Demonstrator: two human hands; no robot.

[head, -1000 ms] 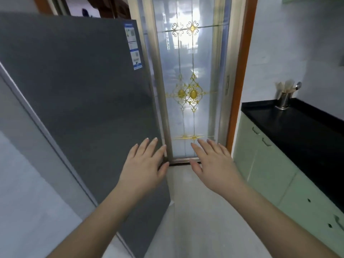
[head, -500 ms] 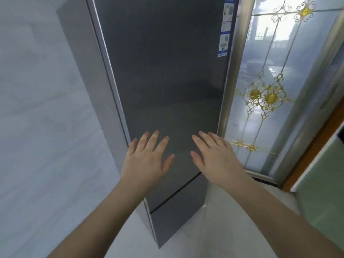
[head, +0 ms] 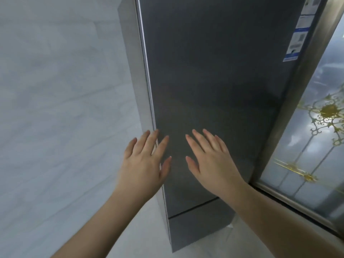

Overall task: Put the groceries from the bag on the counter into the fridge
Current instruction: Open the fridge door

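Fridge [head: 214,75] door front: dark grey, fine-grained matt finish with a faint sheen, looks like coated metal. Side panel lighter grey, smooth; a thin bright strip runs down the door edge. Paper labels [head: 297,37] near the top right corner of the door, printed white and blue. Wall [head: 55,94]: pale marble-look tile, smooth, slightly glossy. Door frame [head: 309,75]: brushed metal. Glass door [head: 305,146]: frosted, with glossy gold scrollwork. Floor [head: 242,244]: pale, glossy.

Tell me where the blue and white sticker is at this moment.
The sticker is at the upper right of the head view, on the grey fridge door near its right edge, beside the glass door.
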